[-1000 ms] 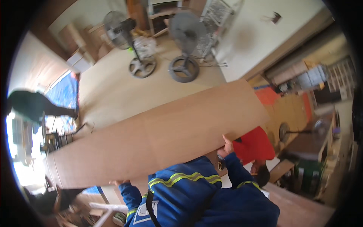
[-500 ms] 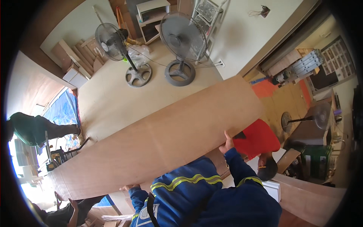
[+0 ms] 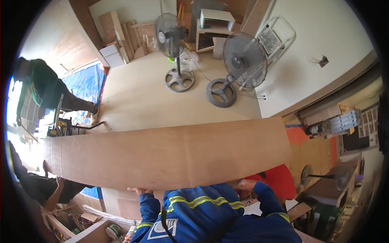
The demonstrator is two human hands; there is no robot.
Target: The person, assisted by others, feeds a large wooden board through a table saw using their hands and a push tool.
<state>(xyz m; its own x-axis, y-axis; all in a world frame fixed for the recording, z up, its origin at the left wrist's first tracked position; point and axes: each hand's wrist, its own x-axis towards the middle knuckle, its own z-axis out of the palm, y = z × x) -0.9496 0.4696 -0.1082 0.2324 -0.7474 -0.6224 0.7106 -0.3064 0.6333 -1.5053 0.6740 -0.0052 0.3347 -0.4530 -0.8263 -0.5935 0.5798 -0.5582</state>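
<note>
A long brown plywood panel (image 3: 162, 152) stretches across in front of me at about waist height. My left hand (image 3: 141, 190) is closed on its near edge, left of my body, with the fingertips partly hidden. At the same edge on the right, my right hand (image 3: 246, 185) is closed, its fingers curled and partly covered by the panel. Beyond my left hand, a co-worker in dark clothing (image 3: 36, 182) has both hands at the panel's left end. Close by my right arm, a person in a red shirt (image 3: 279, 180) is partly hidden under the panel.
Two standing fans, a smaller one (image 3: 180, 79) and a larger one (image 3: 222, 94), stand on the floor beyond the panel, with a cord between them. A person in green (image 3: 44, 87) stands far left beside a black tool stand (image 3: 65, 127). Wood pieces (image 3: 129, 38) lean at the back wall.
The panel's right end has swung toward me, so it now lies nearly straight across the view. My right hand has come down and closer with it. The whole view has turned.
</note>
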